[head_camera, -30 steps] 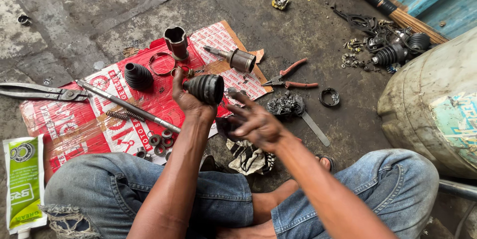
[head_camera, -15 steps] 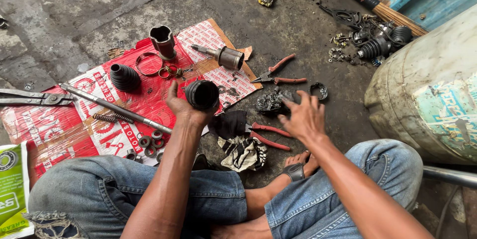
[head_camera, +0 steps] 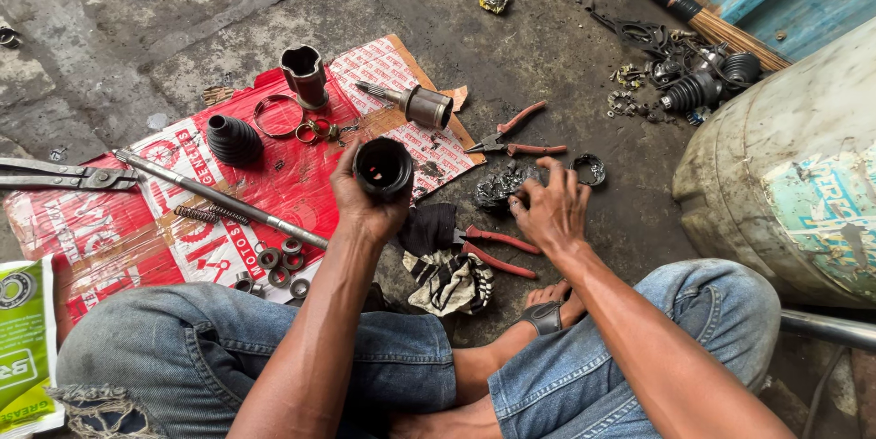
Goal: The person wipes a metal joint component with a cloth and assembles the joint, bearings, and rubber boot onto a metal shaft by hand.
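Black rubber boot [head_camera: 382, 167] held upright in left hand [head_camera: 365, 202], fingers wrapped round it, above red cardboard sheet [head_camera: 182, 193]. Right hand [head_camera: 550, 209] fingers spread, tips on black greasy lump [head_camera: 500, 188], beside red-handled pliers [head_camera: 493, 247].

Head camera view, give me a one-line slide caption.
Seated person's left hand holds a black cup-shaped joint housing; right hand reaches into dark grease.

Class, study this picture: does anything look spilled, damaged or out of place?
Yes. A dark greasy blob sits on the bare concrete floor, off the red cardboard sheet, under the right hand. The jeans are frayed at the left knee.
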